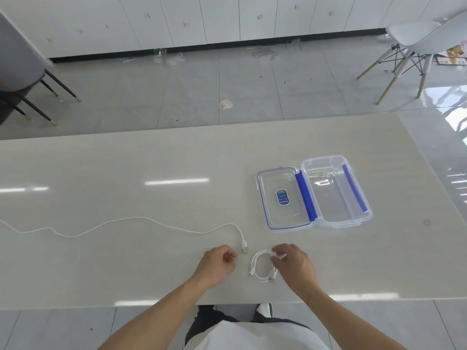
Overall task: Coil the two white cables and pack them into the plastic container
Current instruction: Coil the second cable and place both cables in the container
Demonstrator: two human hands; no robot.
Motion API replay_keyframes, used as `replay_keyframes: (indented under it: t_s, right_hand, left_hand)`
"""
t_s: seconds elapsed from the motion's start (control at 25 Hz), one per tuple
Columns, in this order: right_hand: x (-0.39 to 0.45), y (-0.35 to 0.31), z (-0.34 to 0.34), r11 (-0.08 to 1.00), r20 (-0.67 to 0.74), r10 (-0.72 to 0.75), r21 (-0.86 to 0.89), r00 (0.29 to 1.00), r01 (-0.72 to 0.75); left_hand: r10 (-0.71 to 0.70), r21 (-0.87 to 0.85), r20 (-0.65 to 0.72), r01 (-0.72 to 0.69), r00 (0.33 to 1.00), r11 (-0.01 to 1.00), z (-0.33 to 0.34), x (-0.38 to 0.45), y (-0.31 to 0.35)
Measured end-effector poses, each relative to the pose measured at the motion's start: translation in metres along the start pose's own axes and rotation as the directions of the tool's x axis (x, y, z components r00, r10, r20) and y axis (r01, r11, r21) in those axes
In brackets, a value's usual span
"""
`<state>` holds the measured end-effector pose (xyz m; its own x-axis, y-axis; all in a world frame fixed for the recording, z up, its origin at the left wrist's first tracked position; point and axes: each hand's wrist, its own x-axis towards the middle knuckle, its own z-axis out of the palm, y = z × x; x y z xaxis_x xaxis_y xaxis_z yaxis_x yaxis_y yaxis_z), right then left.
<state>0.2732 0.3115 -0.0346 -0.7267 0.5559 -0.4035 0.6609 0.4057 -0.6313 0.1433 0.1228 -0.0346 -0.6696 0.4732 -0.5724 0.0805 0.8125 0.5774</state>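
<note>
Your coiled white cable [262, 267] lies on the table [126, 173] in the lower centre of the frame, wound into a small loop with both plugs at its lower edge. Your right hand [294, 265] sits at the loop's right side, fingers curled and pinching the coil at its upper right. Your left hand [217, 263] rests on the table just left of the coil, apart from it, fingers loosely curled and holding nothing that you can see.

The second white cable [126, 221] is uncoiled: it snakes from the left edge of the frame across the table, and its USB plug [244, 246] ends between your two hands, just above and right of your left hand.

Up and to the right stands the clear plastic container [336, 190], open, with blue strips along its long sides; nothing lies inside it. Its lid [285, 198] lies flat just to the left, touching it, and carries a blue label [282, 197] at its middle.

In the upper right of the frame a white chair [414, 36] stands on the tiled floor [227, 84]; a grey chair [17, 59] shows at the upper left.
</note>
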Motion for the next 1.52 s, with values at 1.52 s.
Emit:
replay_keyframes:
  t_s: [1.52]
  right_hand:
    - [0.017, -0.169, 0.015, 0.652, 0.485, -0.242, 0.723, 0.840, -0.230]
  left_hand:
    - [0.418, 0.076, -0.118, -0.411, 0.901, 0.908, -0.150, 0.026, -0.038]
